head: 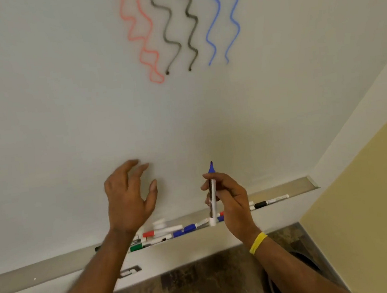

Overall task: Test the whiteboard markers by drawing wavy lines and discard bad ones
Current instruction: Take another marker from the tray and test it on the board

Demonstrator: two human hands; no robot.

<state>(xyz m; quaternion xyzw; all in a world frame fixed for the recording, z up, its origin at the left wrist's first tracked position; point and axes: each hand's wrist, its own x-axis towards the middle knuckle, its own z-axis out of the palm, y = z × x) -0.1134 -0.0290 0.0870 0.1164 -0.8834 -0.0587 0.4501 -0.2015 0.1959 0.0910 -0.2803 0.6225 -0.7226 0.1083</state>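
My right hand grips an uncapped blue whiteboard marker, white barrel upright, tip pointing up just off the whiteboard. My left hand hovers in front of the board with fingers spread and nothing in it. Higher on the board are wavy lines: a pale red pair, two black ones and two blue ones. Below my hands, the marker tray holds several markers with red, blue, green and black caps.
A yellow wall meets the board at the right. A dark patterned floor lies under the tray, and the rim of a dark round bin shows behind my right forearm. I wear a yellow wristband.
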